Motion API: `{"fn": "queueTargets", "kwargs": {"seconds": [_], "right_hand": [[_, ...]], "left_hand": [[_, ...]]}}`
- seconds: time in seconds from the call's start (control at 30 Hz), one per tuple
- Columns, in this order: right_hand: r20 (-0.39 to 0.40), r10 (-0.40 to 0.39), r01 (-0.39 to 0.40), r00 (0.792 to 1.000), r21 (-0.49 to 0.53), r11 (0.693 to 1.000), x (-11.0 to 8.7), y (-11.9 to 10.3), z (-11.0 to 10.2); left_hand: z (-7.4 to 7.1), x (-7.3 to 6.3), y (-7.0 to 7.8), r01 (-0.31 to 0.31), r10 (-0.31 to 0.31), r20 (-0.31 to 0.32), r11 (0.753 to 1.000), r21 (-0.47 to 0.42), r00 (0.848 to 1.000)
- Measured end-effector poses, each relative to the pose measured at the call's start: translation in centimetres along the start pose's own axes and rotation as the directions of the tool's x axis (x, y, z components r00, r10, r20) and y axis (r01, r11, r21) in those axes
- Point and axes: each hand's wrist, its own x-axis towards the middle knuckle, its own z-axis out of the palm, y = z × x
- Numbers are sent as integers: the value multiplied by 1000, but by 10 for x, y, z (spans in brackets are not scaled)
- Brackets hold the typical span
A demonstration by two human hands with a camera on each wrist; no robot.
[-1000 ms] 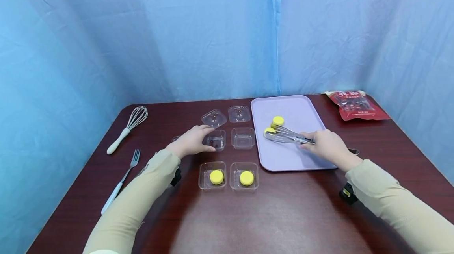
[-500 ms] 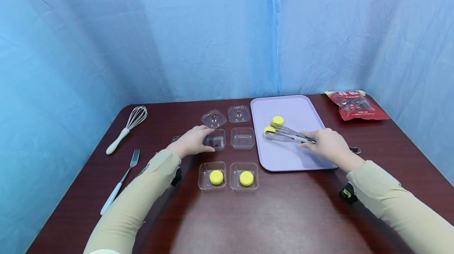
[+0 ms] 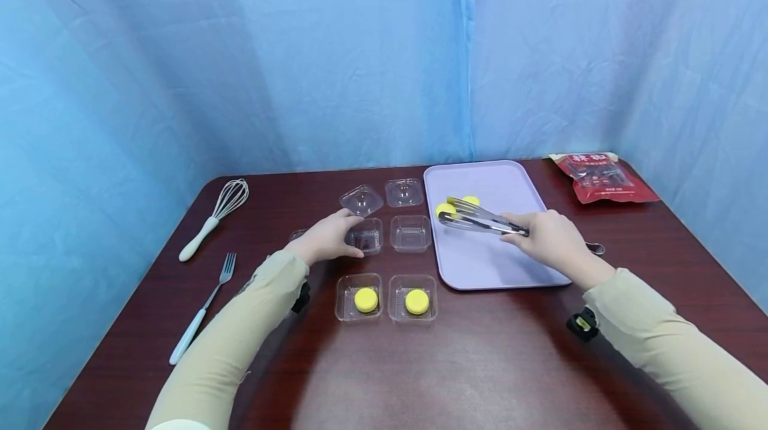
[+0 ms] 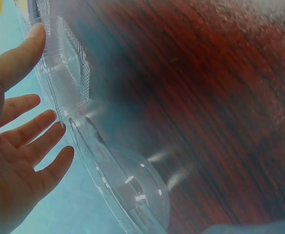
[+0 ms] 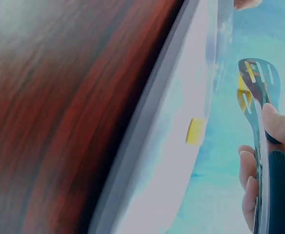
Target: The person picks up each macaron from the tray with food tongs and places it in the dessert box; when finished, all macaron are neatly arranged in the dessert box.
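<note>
In the head view my right hand (image 3: pixel 549 237) grips a pair of metal tongs (image 3: pixel 483 219) over the lilac tray (image 3: pixel 492 267). Between the slotted tips is a yellow round piece (image 5: pixel 241 83), raised off the tray as the right wrist view shows. A second yellow piece (image 5: pixel 195 130) lies on the tray. My left hand (image 3: pixel 327 238) is spread beside a clear plastic box (image 3: pixel 367 237), thumb and fingertips right at its rim. The left wrist view shows those fingers (image 4: pixel 54 163) loosely extended. Two nearer boxes (image 3: pixel 346 313) each hold a yellow piece; another box (image 3: pixel 411 235) stands empty.
Two clear lids (image 3: pixel 405 193) lie behind the boxes. Toward the left are a whisk (image 3: pixel 210 227) and a fork (image 3: pixel 207 303). A red food packet (image 3: pixel 606 180) lies at the back right. Part of another clear item (image 3: pixel 297 234) shows behind my left hand.
The tongs have risen slightly and moved left with a yellow piece between their tips, toward the tray's left edge. My left hand has barely moved.
</note>
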Motion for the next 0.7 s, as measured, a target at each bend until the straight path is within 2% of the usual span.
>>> {"fn": "queueTargets", "kwargs": {"seconds": [0.23, 0.5, 0.7], "right_hand": [[-47, -46, 46, 998, 3, 999, 4, -11, 4], [-101, -114, 117, 988, 23, 993, 10, -25, 11], [-122, -156, 159, 980, 14, 987, 14, -41, 12]], "left_hand": [[-1, 2, 0, 29, -29, 20, 998, -49, 999], [-2, 6, -2, 18, -16, 43, 999, -47, 999], [-3, 7, -2, 17, -15, 38, 998, -59, 999]]}}
